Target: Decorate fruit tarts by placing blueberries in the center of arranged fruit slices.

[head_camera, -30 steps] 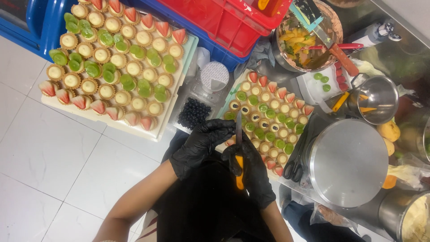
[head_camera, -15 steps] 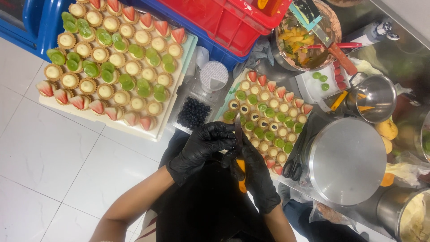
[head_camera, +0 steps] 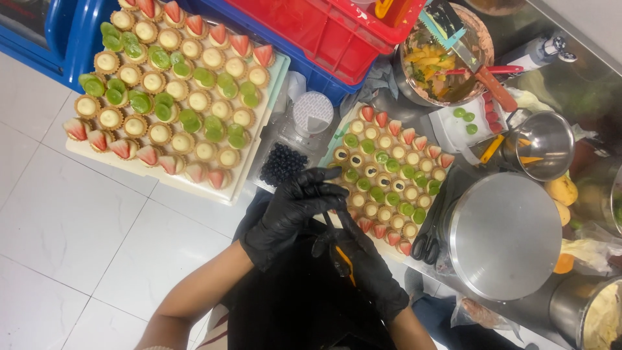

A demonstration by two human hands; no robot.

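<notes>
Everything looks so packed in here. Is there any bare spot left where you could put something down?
Bare room: the white tiled floor left of and below the big tart tray, and the flat steel lid on the right. Crowded: the gap between both trays, filled by a blueberry tub and jar, and around the small tray, hemmed by the gloved hands, bowls and scissors.

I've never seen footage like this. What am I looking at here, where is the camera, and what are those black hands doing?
The camera sits on a person's head and looks straight down, so you see their own two hands in black gloves. The left hand and the right hand meet over the person's dark lap; the right one seems to hold a small orange-and-dark tool, though I cannot tell what it is. In front lie a small tray of tartlets topped with fruit, a larger tray of tartlets, a tub of dark berries, a round metal lid and a bowl of cut fruit.
</notes>
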